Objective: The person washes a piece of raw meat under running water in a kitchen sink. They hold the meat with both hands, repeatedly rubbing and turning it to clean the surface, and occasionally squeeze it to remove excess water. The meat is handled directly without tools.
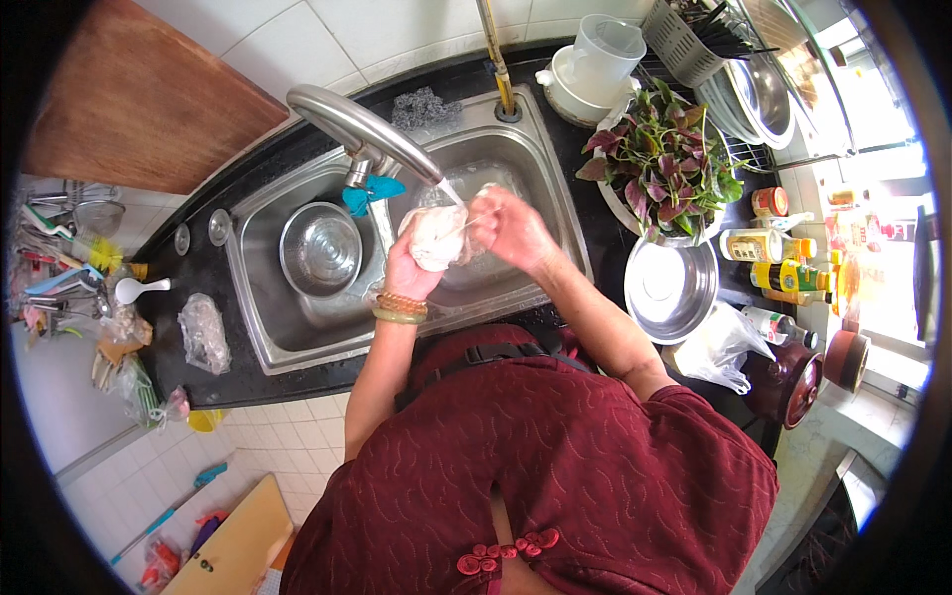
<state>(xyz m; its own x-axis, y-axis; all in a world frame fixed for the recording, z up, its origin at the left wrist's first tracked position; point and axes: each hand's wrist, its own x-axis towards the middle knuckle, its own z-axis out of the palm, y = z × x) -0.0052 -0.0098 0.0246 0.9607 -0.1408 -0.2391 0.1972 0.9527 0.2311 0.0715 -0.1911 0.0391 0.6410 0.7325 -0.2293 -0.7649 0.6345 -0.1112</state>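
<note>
My left hand (413, 269), with a beaded bracelet and a jade-coloured bangle at the wrist, holds a pale pinkish lump, perhaps raw meat (436, 236), over the double steel sink. My right hand (513, 229) is raised at the lump's right side, its fingers bent and blurred; a thin strand seems to run between them. Water runs from the steel faucet (401, 152) beside the lump. A teal cloth (372, 195) is tied at the faucet's base. A round metal bowl (321, 249) rests in the left basin.
Red-green leafy vegetables (662, 167) fill a white basin right of the sink. Near it are a steel bowl (671, 290), bottles (792, 277), a plastic bag (720, 348) and a plastic jug (606, 52). A crumpled plastic bag (204, 333) and a white spoon (141, 290) lie left.
</note>
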